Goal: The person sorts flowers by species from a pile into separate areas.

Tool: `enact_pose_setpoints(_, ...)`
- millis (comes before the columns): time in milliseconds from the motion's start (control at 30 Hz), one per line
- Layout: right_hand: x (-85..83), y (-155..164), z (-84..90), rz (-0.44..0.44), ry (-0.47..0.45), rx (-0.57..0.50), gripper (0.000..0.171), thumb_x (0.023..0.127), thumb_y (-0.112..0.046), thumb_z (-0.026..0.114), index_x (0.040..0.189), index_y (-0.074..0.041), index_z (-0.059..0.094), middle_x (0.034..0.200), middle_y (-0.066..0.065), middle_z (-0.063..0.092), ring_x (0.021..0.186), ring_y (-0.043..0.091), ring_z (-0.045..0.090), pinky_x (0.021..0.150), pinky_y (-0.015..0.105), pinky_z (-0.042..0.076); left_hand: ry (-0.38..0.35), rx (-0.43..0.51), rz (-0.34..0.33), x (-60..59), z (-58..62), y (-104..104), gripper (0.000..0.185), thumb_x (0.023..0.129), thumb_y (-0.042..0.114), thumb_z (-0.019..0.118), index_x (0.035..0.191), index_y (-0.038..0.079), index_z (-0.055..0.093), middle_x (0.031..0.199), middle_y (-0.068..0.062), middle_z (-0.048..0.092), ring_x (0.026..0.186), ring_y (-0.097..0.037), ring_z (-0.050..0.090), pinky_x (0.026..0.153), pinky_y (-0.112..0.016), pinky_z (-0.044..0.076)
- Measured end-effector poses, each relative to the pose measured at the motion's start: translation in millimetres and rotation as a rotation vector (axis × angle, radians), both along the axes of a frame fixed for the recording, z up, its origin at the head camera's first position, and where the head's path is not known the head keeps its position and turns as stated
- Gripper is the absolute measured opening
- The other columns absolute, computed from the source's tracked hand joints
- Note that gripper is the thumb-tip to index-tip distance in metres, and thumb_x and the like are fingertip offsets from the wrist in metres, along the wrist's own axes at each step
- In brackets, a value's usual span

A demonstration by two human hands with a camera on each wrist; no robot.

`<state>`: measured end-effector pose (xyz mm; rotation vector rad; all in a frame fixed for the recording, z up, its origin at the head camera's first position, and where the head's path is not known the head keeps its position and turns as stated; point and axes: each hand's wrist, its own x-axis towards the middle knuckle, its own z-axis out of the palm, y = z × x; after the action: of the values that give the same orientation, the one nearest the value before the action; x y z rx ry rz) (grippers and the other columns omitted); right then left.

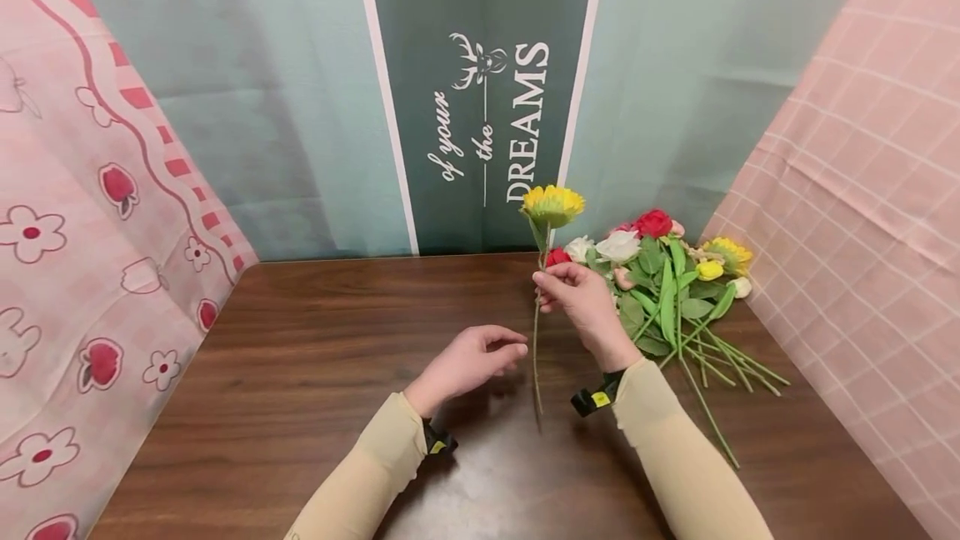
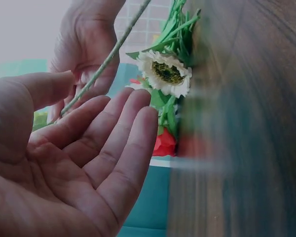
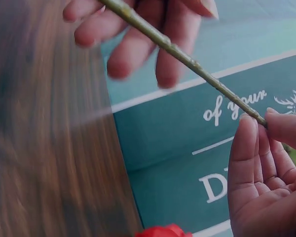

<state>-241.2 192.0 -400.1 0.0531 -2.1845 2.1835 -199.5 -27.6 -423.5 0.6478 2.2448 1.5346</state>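
Note:
A yellow artificial sunflower (image 1: 553,208) stands nearly upright over the table, its head at the top. My right hand (image 1: 588,307) pinches its stem (image 1: 536,340) between thumb and fingertips, a little below the head. Below that grip the stem hangs down past my left hand (image 1: 468,359), whose fingers are loosely extended and hold nothing. The left wrist view shows this left hand (image 2: 93,158) palm up, with the stem (image 2: 108,57) running close by its thumb and fingers. In the right wrist view, thumb and fingers of the right hand (image 3: 271,182) meet on the green stem (image 3: 187,60).
A pile of artificial flowers lies at the back right, with red (image 1: 652,223), white (image 1: 619,247) and yellow blooms (image 1: 729,255); several stems (image 1: 712,423) point toward the front. Behind the brown table (image 1: 300,357) hangs a green curtain (image 1: 300,107), with pink cloths at both sides.

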Motion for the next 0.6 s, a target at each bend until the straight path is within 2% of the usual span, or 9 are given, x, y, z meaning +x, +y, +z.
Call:
enact_pose_setpoints(100, 0.2, -10, -6.8, -0.003, -0.011, -0.03, 0.031, 0.093, -0.022, 0.078, 0.106, 0.002, 0.065, 0.081, 0.005, 0.068, 0.067, 0.014, 0.066, 0.068, 0.035, 0.061, -0.089, 0.075, 0.004, -0.3, -4.0, 0, 0.032, 0.1, 0.027, 0.068, 0.121, 0.003, 0.072, 0.106, -0.012, 0.074, 0.091, -0.037, 0.073, 0.079, -0.042, 0.061)
enact_pose_setpoints(233, 2.2, -15, -12.7, -0.018, -0.018, -0.054, 0.027, 0.093, -0.021, 0.079, 0.103, 0.001, 0.065, 0.08, 0.004, 0.069, 0.066, 0.014, 0.066, 0.066, 0.035, 0.062, -0.147, 0.127, 0.009, -1.1, -9.9, 5, 0.023, 0.098, 0.019, 0.071, 0.112, 0.001, 0.072, 0.094, -0.007, 0.074, 0.082, -0.029, 0.074, 0.075, -0.043, 0.062)
enact_pose_setpoints(300, 2.4, -17, -13.0, -0.011, -0.015, -0.066, 0.027, 0.092, -0.021, 0.079, 0.102, 0.0, 0.065, 0.08, 0.004, 0.069, 0.066, 0.015, 0.067, 0.066, 0.035, 0.062, -0.166, 0.142, 0.017, -1.9, -11.9, 6, 0.017, 0.097, 0.015, 0.072, 0.107, 0.002, 0.072, 0.09, -0.009, 0.075, 0.078, -0.024, 0.074, 0.073, -0.043, 0.063)
enact_pose_setpoints(433, 2.9, -19, -11.1, 0.024, -0.011, -0.104, 0.027, 0.094, -0.018, 0.077, 0.105, 0.002, 0.064, 0.084, 0.004, 0.07, 0.068, 0.015, 0.068, 0.068, 0.035, 0.062, -0.188, 0.167, 0.043, -2.8, -12.5, 6, 0.01, 0.098, 0.01, 0.07, 0.103, 0.002, 0.07, 0.092, -0.018, 0.074, 0.072, -0.021, 0.072, 0.072, -0.044, 0.063)
enact_pose_setpoints(600, 3.9, -17, -7.8, 0.09, -0.035, -0.163, 0.029, 0.096, -0.008, 0.072, 0.115, 0.009, 0.059, 0.094, 0.008, 0.071, 0.074, 0.016, 0.07, 0.074, 0.033, 0.062, -0.218, 0.189, 0.07, -3.8, -10.7, 5, 0.012, 0.098, 0.01, 0.07, 0.104, 0.0, 0.068, 0.096, -0.024, 0.072, 0.071, -0.022, 0.071, 0.072, -0.045, 0.063)
